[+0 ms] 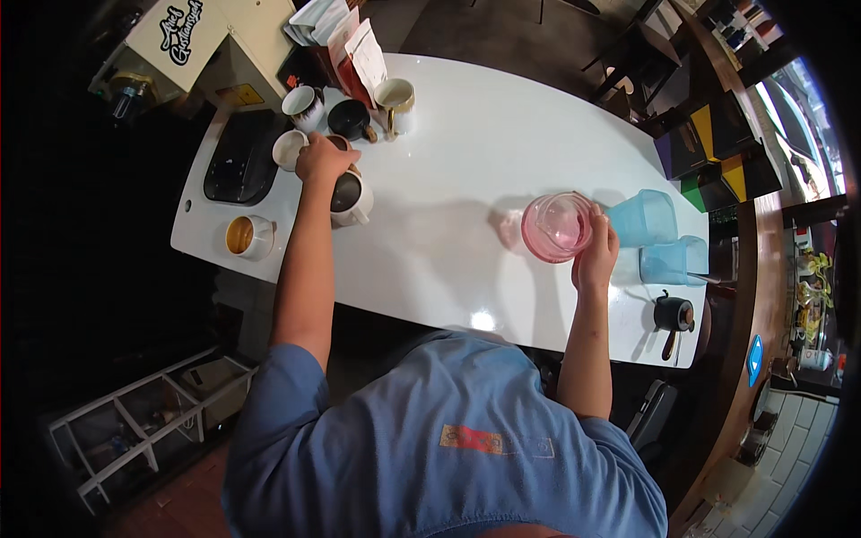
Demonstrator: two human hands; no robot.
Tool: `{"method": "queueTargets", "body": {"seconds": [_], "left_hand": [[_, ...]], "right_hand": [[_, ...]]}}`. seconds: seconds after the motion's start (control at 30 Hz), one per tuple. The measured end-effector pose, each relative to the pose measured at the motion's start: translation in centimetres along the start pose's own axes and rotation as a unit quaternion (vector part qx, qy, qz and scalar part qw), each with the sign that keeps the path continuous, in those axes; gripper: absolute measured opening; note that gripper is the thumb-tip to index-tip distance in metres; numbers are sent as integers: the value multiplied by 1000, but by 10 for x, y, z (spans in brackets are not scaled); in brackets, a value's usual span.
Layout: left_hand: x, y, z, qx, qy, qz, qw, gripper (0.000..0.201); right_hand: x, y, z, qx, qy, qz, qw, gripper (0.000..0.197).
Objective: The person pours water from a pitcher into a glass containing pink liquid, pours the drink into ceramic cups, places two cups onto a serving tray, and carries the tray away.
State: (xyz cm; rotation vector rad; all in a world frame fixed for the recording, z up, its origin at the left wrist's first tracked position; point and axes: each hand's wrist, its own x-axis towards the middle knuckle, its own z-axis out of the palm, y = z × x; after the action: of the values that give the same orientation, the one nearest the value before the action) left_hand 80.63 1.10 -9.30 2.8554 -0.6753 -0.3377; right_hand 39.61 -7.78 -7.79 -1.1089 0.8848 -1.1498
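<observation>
My right hand [595, 255] is closed on the side of a clear pink plastic pitcher [546, 248], whose round opening faces up toward me. Two translucent blue plastic pitchers [647, 220] are just beyond it on the right. At the left, my left hand [325, 161] reaches in among a cluster of mugs, its fingers curled at a brown-rimmed mug [340, 142] that it mostly covers. Around that hand are a white mug [289, 150], a white mug with a dark inside [351, 199], a black mug [348, 120] and a white-and-dark mug [302, 108].
The white table [448, 161] also bears a gold-handled mug [395, 103], a white mug with a tan inside [249, 237], upright pouches [363, 58], a black mat [240, 159] and a black pot with a handle [673, 314]. A cream machine [193, 54] stands at back left.
</observation>
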Motion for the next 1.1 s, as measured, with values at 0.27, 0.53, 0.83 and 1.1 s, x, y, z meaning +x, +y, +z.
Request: {"method": "queueTargets", "body": {"seconds": [0.27, 0.53, 0.83, 1.1], "left_hand": [[-1, 2, -6, -19, 5, 19, 1000, 79], [-10, 4, -25, -27, 17, 37, 999, 81], [-49, 30, -55, -63, 108, 73, 989, 80], [-115, 76, -58, -178, 189, 182, 948, 78]], "right_hand": [[5, 4, -6, -24, -13, 7, 1000, 42], [12, -23, -1, -48, -30, -34, 998, 45], [7, -26, -18, -7, -18, -36, 999, 40], [-1, -35, -50, 14, -17, -4, 1000, 35]]}}
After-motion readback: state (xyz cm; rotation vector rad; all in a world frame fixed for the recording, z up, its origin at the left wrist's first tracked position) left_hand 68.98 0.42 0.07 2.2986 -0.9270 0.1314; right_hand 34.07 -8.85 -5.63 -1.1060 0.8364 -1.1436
